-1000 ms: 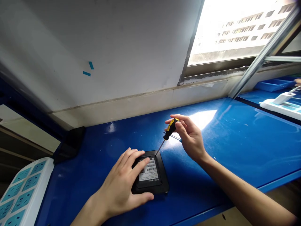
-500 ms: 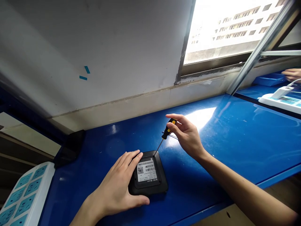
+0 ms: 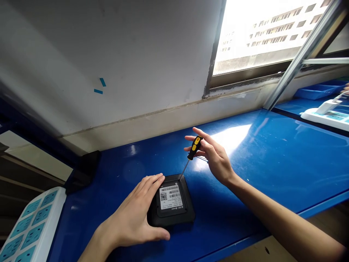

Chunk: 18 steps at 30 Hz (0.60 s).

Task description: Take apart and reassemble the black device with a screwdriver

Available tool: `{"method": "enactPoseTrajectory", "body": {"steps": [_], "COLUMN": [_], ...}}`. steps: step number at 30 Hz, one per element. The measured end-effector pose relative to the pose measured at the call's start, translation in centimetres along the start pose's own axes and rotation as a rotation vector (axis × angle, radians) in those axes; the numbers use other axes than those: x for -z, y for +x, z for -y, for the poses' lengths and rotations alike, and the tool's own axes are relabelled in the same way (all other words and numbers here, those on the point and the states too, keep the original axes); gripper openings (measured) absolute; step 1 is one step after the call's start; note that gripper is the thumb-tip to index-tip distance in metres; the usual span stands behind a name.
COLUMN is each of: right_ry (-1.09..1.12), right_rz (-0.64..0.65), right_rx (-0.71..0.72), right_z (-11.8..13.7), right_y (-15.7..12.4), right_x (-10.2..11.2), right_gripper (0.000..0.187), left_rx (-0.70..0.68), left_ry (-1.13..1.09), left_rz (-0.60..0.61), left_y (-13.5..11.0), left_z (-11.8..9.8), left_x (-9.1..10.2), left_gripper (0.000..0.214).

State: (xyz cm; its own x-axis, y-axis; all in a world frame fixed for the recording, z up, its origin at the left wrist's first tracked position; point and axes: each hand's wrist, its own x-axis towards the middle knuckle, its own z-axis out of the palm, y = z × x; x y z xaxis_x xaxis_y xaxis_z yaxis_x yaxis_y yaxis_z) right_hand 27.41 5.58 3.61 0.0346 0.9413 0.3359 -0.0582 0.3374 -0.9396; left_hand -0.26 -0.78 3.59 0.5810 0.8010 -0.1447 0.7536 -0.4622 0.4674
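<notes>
A small black square device (image 3: 174, 211) lies bottom-up on the blue table (image 3: 272, 163), showing a white label with barcodes and a QR code. My left hand (image 3: 136, 218) rests on the device's left edge, fingers flat on top and thumb along its near side. My right hand (image 3: 211, 153) pinches the black and yellow handle of a small screwdriver (image 3: 192, 151). The screwdriver's thin shaft slants down to the device's far right corner.
A white power strip with teal sockets (image 3: 27, 225) lies at the near left. A flat black object (image 3: 83, 169) sits at the table's back left corner. To the far right are another power strip (image 3: 327, 116), a blue tray (image 3: 313, 91) and another person's fingers.
My right hand's fingers have shifted round the screwdriver handle, the tip staying on the same corner. My left hand slid a little to the left, uncovering more of the label.
</notes>
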Motion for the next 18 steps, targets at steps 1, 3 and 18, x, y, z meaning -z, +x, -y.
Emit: {"method": "enactPoseTrajectory", "body": {"steps": [1,3,18], "right_ry": [0.003,0.003,-0.062], "right_rz": [-0.006,-0.025,-0.01], "right_rx": [0.0,0.008,0.1], "right_z": [0.02,0.04,-0.02], "right_y": [-0.01,0.02,-0.09], "right_x": [0.01,0.02,-0.17], "right_gripper": [0.05,0.05,0.049], "left_rx": [0.002,0.005,-0.064], "left_ry": [-0.002,-0.006,-0.035], "left_rz": [0.005,0.009,-0.066], "left_y": [0.01,0.12,0.54], "left_z": [0.11,0.3,0.6], "left_x": [-0.06,-0.25,-0.92], "left_gripper": [0.124,0.124,0.121]}}
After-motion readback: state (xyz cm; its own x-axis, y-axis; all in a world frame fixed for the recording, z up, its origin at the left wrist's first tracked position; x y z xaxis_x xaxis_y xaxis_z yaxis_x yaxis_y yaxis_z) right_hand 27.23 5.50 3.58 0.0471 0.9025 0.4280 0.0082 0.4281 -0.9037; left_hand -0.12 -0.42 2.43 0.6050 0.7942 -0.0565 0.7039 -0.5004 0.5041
